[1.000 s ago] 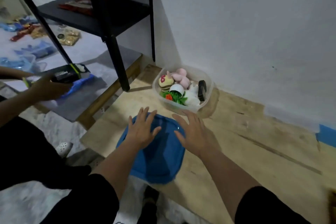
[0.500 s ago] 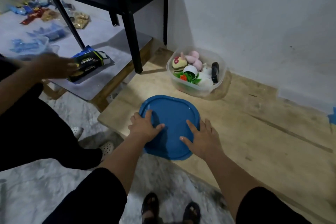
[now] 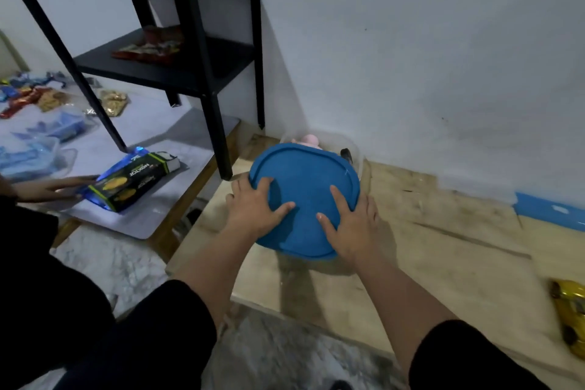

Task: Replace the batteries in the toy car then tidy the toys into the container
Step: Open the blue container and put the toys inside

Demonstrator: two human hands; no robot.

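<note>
I hold a blue plastic lid (image 3: 304, 187) with both hands above the wooden board. My left hand (image 3: 256, 209) grips its left edge and my right hand (image 3: 351, 225) grips its near right edge. The lid is tilted and covers most of the clear toy container (image 3: 356, 152) by the wall. Only a pink toy (image 3: 308, 139) and a black piece (image 3: 346, 155) show past the lid's far rim. A yellow toy car (image 3: 569, 317) lies on the board at the far right edge of the view.
A black two-tier shelf (image 3: 202, 73) stands on a grey mat (image 3: 177, 149) to the left. Another person's hand (image 3: 53, 188) rests by a black and green box (image 3: 136, 180) on that mat. Snack packets lie beyond. Blue tape (image 3: 550, 212) marks the wall base.
Both hands have lifted the blue lid off the board and carried it away from me, over the container. The other person's hand has put the box down on the mat.
</note>
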